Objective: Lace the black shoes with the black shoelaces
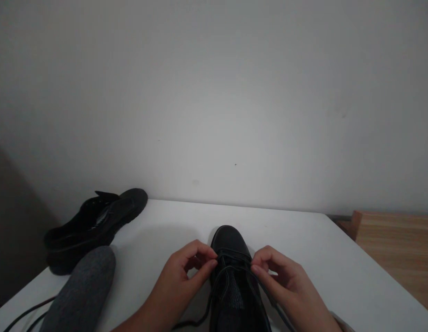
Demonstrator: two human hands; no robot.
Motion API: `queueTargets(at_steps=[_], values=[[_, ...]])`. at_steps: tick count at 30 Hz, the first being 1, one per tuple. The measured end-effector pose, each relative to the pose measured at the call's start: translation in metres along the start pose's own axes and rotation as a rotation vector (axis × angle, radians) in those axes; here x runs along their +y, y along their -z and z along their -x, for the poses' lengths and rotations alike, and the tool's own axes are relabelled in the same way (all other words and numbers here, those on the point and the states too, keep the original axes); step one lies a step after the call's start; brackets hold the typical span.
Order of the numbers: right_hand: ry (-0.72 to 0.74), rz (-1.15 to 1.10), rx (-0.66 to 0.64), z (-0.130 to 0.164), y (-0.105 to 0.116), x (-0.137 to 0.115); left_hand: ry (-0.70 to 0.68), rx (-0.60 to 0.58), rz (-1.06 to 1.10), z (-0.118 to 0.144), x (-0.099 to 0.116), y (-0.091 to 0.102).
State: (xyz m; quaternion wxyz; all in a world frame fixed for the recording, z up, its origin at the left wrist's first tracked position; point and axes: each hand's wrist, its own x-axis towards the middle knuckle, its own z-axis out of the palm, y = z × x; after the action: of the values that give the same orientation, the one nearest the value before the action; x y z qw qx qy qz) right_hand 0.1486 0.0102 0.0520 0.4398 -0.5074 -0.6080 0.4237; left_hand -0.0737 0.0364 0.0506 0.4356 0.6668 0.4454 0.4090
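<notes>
A black leather lace-up shoe [228,237] points away from me on the white table, its heel end cut off by the bottom of the view. A dark shoelace [231,267] crosses its front, and loose lengths trail down both sides. At the left edge of the lacing, my left hand [181,279] pinches the lace between thumb and forefinger. My right hand [290,279] does the same at the right edge, thumb and forefinger closed on the lace. The exact spots inside both pinches are hidden by the fingertips.
Another black shoe [92,226] rests at the table's far left, near the wall [234,101]. A grey felt insole [85,290] lies in front of it, with a dark cord [30,311] beside it. Past the right edge of the white table [338,258] is a wooden surface [400,249].
</notes>
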Motion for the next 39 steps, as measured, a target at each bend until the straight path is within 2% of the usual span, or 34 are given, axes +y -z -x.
queueTargets(at_steps=[8, 13, 18, 21, 27, 30, 34, 39], values=[[0.133, -0.028, 0.07, 0.0029, -0.0091, 0.007, -0.124, 0.047, -0.128, 0.0028, -0.0007, -0.0017], [0.145, -0.049, 0.086, 0.0063, -0.0094, 0.0052, -0.175, 0.056, -0.121, 0.004, -0.001, -0.0037], [0.085, -0.181, -0.039, 0.0062, -0.0041, 0.0082, -0.121, 0.031, -0.113, 0.0048, 0.0003, -0.0033], [0.103, -0.198, -0.108, 0.0043, -0.0018, 0.0101, -0.097, 0.021, -0.081, 0.0062, 0.0022, -0.0025], [0.06, 0.061, 0.003, 0.0047, -0.0048, 0.0032, -0.087, -0.066, 0.018, 0.0061, 0.0054, -0.0037], [0.094, 0.108, 0.036, 0.0049, -0.0034, 0.0015, -0.065, -0.019, 0.008, 0.0034, 0.005, -0.0038], [0.106, -0.106, -0.009, 0.0044, -0.0007, 0.0028, -0.034, 0.045, -0.089, 0.0011, 0.004, -0.0014], [0.076, -0.367, -0.019, 0.0037, -0.0012, 0.0094, -0.094, 0.097, -0.229, 0.0046, 0.0048, -0.0002]])
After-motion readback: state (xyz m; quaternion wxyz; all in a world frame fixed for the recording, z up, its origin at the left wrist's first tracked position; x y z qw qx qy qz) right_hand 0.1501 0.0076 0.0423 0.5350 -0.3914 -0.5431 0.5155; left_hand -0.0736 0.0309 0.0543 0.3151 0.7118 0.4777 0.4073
